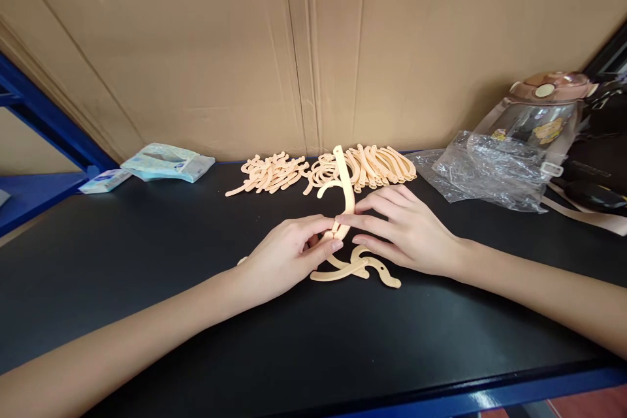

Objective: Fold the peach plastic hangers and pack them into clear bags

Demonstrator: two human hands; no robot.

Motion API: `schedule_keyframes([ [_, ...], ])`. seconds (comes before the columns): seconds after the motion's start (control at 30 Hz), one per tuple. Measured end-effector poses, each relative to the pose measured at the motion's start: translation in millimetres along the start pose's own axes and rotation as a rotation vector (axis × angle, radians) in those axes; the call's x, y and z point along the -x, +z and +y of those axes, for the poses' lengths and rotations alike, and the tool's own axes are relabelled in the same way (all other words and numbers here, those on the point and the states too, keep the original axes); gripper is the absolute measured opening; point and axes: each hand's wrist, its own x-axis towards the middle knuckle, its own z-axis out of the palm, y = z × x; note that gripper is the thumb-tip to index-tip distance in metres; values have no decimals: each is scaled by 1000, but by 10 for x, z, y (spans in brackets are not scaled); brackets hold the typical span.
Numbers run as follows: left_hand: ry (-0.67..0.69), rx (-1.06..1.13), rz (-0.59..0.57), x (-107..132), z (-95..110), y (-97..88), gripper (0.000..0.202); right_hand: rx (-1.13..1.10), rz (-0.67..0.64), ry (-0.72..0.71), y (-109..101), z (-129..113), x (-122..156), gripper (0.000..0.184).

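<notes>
My left hand [287, 251] pinches the lower end of a long curved beige strip [345, 183] between thumb and forefinger. The strip stands upright above the table, with a small hole near its top and a thinner hooked piece [327, 188] jutting out to its left. Against the strip's lower bend, from the right side, my right hand [411, 232] closes its fingers. Just beneath both hands lie several loose curved beige pieces [343, 272], crossing one another on the black tabletop [294, 353]. The fingers partly hide where the held pieces meet.
Behind the hands are a pile of small beige pieces [274, 173] and a row of longer curved ones [385, 166]. Tissue packs [169, 162] lie left. Crumpled clear plastic [490, 173] and a strapped water bottle [539, 111] stand right. Cardboard [220, 46] backs the table.
</notes>
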Motion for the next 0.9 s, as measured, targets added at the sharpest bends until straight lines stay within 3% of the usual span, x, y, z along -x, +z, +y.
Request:
schedule_keyframes([
  [0.13,113,-223,95,19,-39,3,23,-17,29,26,-30,-25,-9,31],
  [0.33,253,-480,177,24,-92,26,32,-15,51,51,-15,-25,8,29],
  [0.53,445,-657,170,1,-84,60,20,34,37,-40,-13,-52,-9,31],
  [0.63,453,-678,179,-3,-78,62,24,22,51,12,-9,-59,-13,27],
  [0.77,385,-615,185,-8,-104,45,32,-21,42,229,34,38,15,26],
  [0.9,297,-538,199,-17,-155,14,27,-46,-7,382,78,183,40,22],
])
